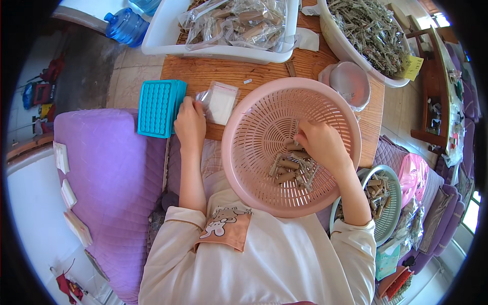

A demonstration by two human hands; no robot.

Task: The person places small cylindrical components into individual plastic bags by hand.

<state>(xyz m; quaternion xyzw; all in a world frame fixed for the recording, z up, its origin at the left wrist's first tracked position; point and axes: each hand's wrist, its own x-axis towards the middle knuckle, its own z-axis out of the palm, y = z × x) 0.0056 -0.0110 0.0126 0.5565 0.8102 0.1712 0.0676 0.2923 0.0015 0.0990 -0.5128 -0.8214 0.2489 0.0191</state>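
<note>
My left hand (191, 124) is closed, its fingertips pinching the edge of a clear plastic bag (204, 97). That bag lies against a stack of small clear-and-white bags (222, 103). A teal tray with rows of round bumps (161, 108) stands just left of this hand. My right hand (321, 144) reaches into a pink slotted basket (238, 173), fingers bent together over small brown rolls (288, 163) and bundles of dried grey-green stems (308, 175). A thin stem shows by its fingertips; what they grip is mostly hidden.
A white bin (218, 53) at the back holds filled clear bags. Right of it, a large tub of dried stems (366, 30) bears a yellow note. A round clear-lidded container (348, 84) touches the basket's far side. A green basket of rolls (387, 216) stands at right, a purple-covered seat (107, 168) at left.
</note>
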